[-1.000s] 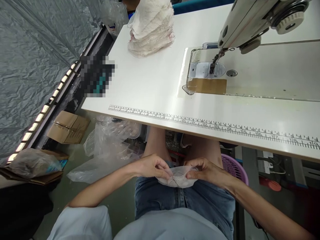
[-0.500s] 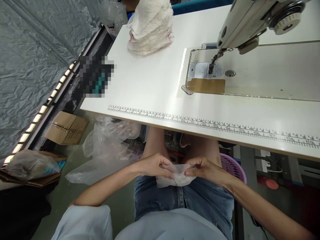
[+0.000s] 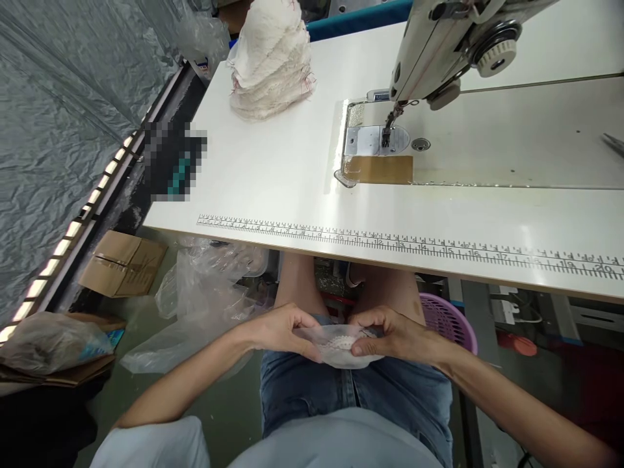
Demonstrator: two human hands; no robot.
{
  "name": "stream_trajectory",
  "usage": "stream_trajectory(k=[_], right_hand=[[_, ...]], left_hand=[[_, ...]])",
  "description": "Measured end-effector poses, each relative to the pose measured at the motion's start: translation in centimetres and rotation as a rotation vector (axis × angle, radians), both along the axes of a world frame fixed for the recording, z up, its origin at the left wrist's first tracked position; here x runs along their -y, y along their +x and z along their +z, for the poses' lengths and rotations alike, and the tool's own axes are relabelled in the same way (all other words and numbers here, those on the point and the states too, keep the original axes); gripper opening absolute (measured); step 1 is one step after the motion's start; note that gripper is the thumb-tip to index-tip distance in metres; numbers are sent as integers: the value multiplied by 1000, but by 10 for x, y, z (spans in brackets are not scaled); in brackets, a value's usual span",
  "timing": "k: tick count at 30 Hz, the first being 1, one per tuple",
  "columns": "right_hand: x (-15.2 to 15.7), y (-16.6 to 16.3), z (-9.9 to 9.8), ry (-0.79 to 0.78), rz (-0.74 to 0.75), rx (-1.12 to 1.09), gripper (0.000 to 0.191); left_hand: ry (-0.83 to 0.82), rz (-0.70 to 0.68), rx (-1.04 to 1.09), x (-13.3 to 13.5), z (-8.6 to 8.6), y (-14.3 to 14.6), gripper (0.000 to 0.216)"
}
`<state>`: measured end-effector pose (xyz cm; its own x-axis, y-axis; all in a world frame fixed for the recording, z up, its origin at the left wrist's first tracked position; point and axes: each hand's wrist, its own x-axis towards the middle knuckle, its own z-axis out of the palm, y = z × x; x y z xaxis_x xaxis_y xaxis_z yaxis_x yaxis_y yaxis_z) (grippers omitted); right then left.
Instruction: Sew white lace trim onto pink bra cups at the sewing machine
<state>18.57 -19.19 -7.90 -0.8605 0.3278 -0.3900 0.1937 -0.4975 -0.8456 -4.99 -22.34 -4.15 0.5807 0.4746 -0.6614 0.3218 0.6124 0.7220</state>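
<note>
Over my lap, below the table edge, both hands pinch a small translucent white fabric piece with a dotted seam. My left hand grips its left side with curled fingers. My right hand grips its right side, thumb pressed on top. The piece rests just above my denim shorts. The sewing machine stands on the white table at the upper right, its needle over the metal plate.
A pile of white fabric pieces sits at the table's far left. A printed ruler runs along the front edge. A purple basket is by my right knee. Plastic bags and a cardboard box lie on the floor.
My hands have turned and reshaped the fabric piece between the fingers, staying over my lap. The view has shifted, so the table and machine appear further left.
</note>
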Motion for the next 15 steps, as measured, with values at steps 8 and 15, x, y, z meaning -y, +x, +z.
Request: stream_trajectory(k=[8, 15], right_hand=[[0, 3, 2, 119, 27, 30, 35], [4, -3, 4, 152, -23, 26, 31]], left_hand=[[73, 57, -67, 2, -5, 17, 28], [30, 118, -107, 7, -7, 16, 26]])
